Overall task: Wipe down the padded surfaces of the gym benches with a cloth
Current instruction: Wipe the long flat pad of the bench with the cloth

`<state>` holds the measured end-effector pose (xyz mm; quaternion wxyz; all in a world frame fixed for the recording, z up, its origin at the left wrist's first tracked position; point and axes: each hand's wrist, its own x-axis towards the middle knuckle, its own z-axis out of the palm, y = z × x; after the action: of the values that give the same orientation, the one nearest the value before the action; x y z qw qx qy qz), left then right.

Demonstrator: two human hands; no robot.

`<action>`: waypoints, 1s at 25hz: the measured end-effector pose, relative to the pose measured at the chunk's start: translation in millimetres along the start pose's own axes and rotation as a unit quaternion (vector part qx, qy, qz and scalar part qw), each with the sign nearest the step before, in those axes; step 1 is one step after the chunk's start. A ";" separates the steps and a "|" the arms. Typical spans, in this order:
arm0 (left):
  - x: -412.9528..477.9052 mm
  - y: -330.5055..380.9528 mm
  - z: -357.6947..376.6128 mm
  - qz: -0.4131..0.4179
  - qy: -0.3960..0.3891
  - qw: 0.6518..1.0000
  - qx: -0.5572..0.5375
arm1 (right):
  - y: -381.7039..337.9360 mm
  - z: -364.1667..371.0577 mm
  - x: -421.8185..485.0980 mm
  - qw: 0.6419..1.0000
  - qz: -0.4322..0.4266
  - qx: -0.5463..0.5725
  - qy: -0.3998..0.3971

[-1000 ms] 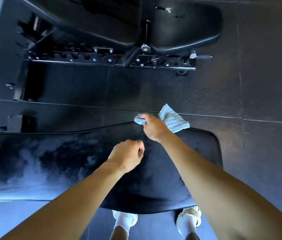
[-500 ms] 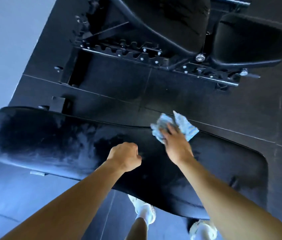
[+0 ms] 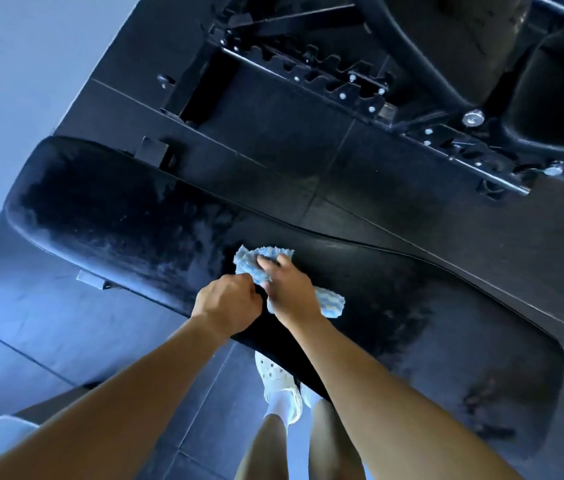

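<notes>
The right hand (image 3: 294, 292) clutches the bunched blue cloth (image 3: 331, 303), pressing it onto the middle of the near bench pad (image 3: 118, 209). The left hand (image 3: 227, 303), clenched in a fist, sits just left of it.

Cloth (image 3: 246, 259): light-blue/white striped microfibre, bunched up, lying on near bench pad (image 3: 118, 216) approx mid-length, twd pad's near edge. Right hand (image 3: 291, 292) grips its middle; ends stick out both sides. Pad: long, black, flat, streaky sheen at left end. 2nd bench (image 3: 453, 36): black pads, well apart.
</notes>
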<state>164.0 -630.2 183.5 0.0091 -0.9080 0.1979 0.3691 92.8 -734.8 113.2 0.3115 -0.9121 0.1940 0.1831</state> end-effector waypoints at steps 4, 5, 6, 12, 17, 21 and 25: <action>-3.0 5.1 -6.4 -0.009 -0.020 0.999 -0.047 | 70.7 -44.9 -29.6 0.979 0.166 -0.120 0.015; -1.4 9.4 -8.7 -0.006 -0.016 0.998 -0.062 | 87.1 -59.2 -40.5 0.965 0.216 -0.147 0.023; 0.1 14.3 -10.8 -0.003 -0.012 0.997 -0.074 | 96.3 -64.5 -48.3 0.958 0.242 -0.153 0.032; 2.0 18.5 -8.3 -0.005 -0.011 0.997 -0.076 | 8.0 -10.7 -11.6 0.996 0.088 -0.025 0.003; -4.7 -11.0 -26.3 -0.037 -0.020 0.997 -0.057 | -1.1 -29.7 -3.8 0.981 0.180 0.065 -0.019; 2.7 -35.0 -56.7 -0.055 0.003 0.993 -0.107 | 23.9 -53.1 -5.0 0.959 0.284 0.006 0.012; 11.0 -64.7 -72.4 -0.040 0.005 0.993 -0.115 | -44.1 -32.5 37.0 0.955 0.276 0.109 0.013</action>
<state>243.2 -586.2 220.4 -0.0818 -0.9119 0.1177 0.3846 152.1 -732.2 142.3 0.3441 -0.7854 0.4612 0.2281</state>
